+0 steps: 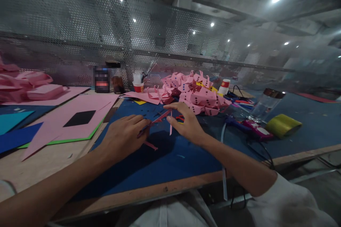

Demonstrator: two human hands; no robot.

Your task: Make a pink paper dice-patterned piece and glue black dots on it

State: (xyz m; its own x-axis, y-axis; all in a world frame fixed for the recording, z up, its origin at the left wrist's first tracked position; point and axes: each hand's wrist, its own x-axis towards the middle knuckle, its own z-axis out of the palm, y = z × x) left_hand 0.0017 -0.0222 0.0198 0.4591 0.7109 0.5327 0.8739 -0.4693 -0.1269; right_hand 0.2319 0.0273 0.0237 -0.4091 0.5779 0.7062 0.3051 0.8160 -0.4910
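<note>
My left hand [129, 131] is closed round one end of a thin pink strip piece [160, 116] that looks like craft foam or paper. Opposite it, my right hand [186, 120] holds the far end by the fingertips, its thumb and index finger curved round it. A narrow pink tail [171, 127] hangs down by the right thumb, and another pink end [151, 145] sticks out below the left hand. Something dark purple shows under the left fingers, too hidden to name. Just behind the right hand lies a small red and yellow item [180, 118], partly covered.
Pink dotted folded pieces [199, 94] are heaped at the back. Pink sheets [87, 113] and blue sheets [18, 136] lie left. On the right are a clear jar [266, 104], a yellow roll [283, 126] and a magenta tool [257, 130] with a cord. Paper cups [138, 86] stand behind.
</note>
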